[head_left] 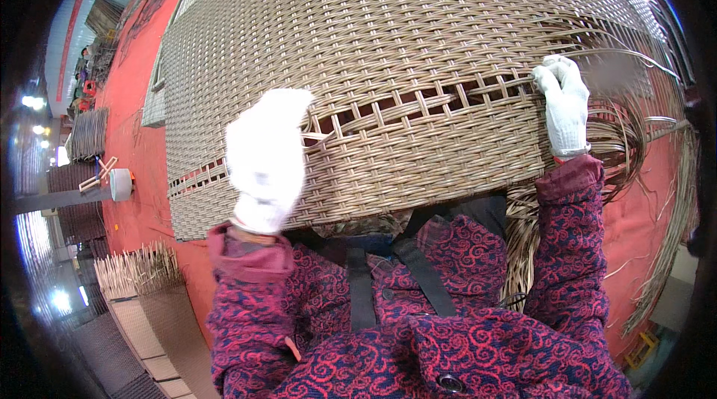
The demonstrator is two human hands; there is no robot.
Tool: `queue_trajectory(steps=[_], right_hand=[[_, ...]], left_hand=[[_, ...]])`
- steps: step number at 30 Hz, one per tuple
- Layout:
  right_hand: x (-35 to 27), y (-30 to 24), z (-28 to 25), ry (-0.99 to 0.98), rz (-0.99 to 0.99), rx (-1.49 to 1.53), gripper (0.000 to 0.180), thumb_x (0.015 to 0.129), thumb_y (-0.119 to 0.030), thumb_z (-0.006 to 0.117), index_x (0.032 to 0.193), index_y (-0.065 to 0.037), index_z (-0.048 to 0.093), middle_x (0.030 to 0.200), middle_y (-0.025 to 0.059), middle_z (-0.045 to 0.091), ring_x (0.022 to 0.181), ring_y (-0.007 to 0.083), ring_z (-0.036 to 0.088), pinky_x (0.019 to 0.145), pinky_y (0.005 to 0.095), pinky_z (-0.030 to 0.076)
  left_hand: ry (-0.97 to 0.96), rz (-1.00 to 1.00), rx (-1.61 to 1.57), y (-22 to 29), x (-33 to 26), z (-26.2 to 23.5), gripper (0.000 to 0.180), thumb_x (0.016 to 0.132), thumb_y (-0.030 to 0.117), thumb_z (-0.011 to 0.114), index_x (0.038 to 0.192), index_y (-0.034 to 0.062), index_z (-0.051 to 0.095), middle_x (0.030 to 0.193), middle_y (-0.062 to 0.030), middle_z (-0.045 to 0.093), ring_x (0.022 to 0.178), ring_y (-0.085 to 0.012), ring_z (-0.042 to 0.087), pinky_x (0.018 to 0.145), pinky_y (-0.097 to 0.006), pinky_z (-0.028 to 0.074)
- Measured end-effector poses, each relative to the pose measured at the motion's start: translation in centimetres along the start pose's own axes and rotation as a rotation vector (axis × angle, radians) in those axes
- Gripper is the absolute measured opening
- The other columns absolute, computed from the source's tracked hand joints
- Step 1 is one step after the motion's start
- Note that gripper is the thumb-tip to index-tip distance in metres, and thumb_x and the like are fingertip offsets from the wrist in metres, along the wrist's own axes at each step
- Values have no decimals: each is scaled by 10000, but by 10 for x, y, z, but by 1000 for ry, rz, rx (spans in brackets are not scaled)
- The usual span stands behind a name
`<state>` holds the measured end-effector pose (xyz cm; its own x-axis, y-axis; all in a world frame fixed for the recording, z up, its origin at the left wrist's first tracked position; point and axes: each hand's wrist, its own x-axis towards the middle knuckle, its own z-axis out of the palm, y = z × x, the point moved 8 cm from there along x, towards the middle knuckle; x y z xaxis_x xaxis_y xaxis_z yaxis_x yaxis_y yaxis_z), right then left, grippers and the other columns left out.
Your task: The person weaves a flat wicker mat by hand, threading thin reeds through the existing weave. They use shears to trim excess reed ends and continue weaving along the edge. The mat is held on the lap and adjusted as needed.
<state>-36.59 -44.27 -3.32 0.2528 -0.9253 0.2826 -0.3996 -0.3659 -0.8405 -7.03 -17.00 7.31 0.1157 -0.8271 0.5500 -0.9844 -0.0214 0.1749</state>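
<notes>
A large woven wicker panel [388, 48] of tan strands fills the upper middle of the view, resting against my lap. A gap of open weave [418, 104] runs across it. My left hand [265, 156], in a white glove, is at the left end of that gap, fingers closed on a strand there. My right hand [564, 104], also gloved in white, grips the strands at the right end of the gap. Loose strands [624, 134] trail off to the right of that hand.
A red floor [138, 115] lies to the left and right. More woven panels [89, 134] stand at the left, with a small white stool-like object [119, 184]. A bundle of cut strands [138, 268] sits at lower left. Long loose strands [672, 227] lie at the right.
</notes>
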Motion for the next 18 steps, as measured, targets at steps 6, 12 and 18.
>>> queue_trajectory(steps=[6,12,18], right_hand=[[-1,-8,1,5,-15,-27,195,920,-127,706,1045,15,659,881,42,689,802,113,603,821,290,500],[0,-6,3,-4,-26,-56,170,927,-127,708,1014,12,663,910,46,688,816,118,602,821,295,495],[4,0,6,-54,-33,12,142,930,-112,698,912,27,679,1033,57,671,891,112,594,828,278,482]], left_hand=[[-234,98,88,-36,-11,9,494,794,-14,636,1265,124,693,1243,-163,672,1040,-351,689,877,-417,578],[-397,-415,-762,-59,-24,44,372,886,-104,572,1198,39,714,1061,-109,744,913,-176,716,844,-311,575],[-734,-567,-670,-58,-17,33,227,943,19,620,1146,-13,718,997,-63,762,871,-128,703,798,-282,563]])
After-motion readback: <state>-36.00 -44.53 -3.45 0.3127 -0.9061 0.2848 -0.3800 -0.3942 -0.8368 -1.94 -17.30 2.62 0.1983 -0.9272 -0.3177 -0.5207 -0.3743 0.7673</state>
